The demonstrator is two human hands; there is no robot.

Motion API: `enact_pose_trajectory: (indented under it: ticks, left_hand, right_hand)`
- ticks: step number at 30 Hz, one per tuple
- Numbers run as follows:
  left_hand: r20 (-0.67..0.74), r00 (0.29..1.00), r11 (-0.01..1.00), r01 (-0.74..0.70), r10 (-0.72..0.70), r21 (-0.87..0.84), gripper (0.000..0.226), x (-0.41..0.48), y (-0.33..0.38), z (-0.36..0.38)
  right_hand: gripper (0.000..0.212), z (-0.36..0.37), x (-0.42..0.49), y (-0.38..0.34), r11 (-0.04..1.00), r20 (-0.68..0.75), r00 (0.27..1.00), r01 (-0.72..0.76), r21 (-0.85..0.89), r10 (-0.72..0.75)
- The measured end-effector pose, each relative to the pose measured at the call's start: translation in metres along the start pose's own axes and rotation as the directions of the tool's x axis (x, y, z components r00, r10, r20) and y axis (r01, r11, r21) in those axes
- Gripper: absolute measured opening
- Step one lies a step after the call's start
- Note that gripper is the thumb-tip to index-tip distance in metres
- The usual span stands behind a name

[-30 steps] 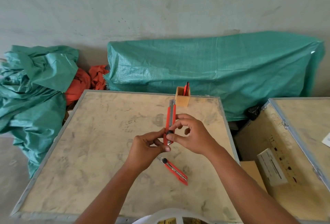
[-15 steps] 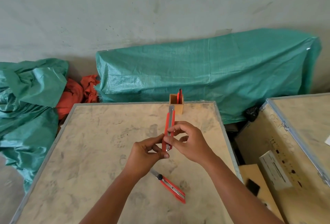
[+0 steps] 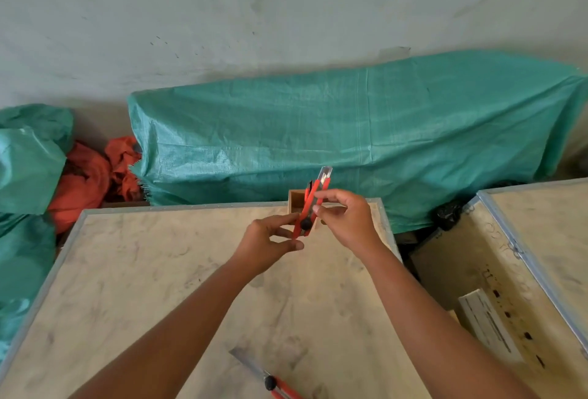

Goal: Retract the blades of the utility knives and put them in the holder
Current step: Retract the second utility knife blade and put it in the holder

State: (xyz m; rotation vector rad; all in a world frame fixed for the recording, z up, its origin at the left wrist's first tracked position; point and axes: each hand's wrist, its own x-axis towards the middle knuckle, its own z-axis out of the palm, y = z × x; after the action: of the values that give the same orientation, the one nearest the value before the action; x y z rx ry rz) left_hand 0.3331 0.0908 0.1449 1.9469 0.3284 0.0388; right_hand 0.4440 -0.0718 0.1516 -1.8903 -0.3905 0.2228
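**Holding one red cutter up by the holder, blade tip showing**

Gripping a red utility knife (image 3: 310,207) with both hands just above centre of the frame, tilted so its top leans right. My left hand (image 3: 265,247) pinches the bottom end between thumb and fingers, the rest of the fingers loosely curled. My right hand (image 3: 346,222) is closed around the middle of the body from the right, thumb and forefinger on the edge just above the black slider knob (image 3: 306,224). A short bit of silver blade (image 3: 325,173) sticks out past the top of the red casing, up against the green tarp (image 3: 366,144) behind.

The wooden holder (image 3: 294,200) sits right behind the knife at the far edge of the plywood tabletop (image 3: 159,287), mostly hidden by my hands. Something red and black pokes up out of it beside the knife I'm holding; can't tell exactly what.

A second utility knife (image 3: 270,381) lies flat at the bottom centre of the frame, long blade fully out and pointing up-left, handle cut off by the bottom edge.

An open wooden crate (image 3: 509,271) sits at the right.
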Motion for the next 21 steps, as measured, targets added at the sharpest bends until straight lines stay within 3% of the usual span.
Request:
enact_pose_trajectory:
  ticks: [5, 8, 12, 21]
  left_hand:
    - [-0.014, 0.999, 0.999, 0.048, -0.048, 0.008, 0.068, 0.071, -0.026, 0.005]
    - [-0.107, 0.986, 0.99, 0.132, -0.128, 0.038, 0.077, 0.098, -0.048, 0.015]
    - [-0.103, 0.975, 0.963, 0.211, -0.196, 0.168, 0.093, 0.118, -0.072, 0.029]
    - [-0.1, 0.971, 0.971, 0.225, -0.216, 0.084, 0.055, 0.135, -0.096, 0.04]
  right_hand:
    - [0.026, 0.017, 0.067, 0.022, 0.998, -0.062, 0.998, 0.029, -0.064, -0.033]
    - [0.024, 0.035, 0.09, 0.048, 0.989, -0.127, 0.988, 0.076, -0.125, -0.092]
    - [0.021, 0.06, 0.097, 0.08, 0.955, -0.145, 0.968, 0.163, -0.248, -0.203]
    - [0.029, 0.082, 0.097, 0.11, 0.908, -0.045, 0.965, 0.225, -0.353, -0.257]
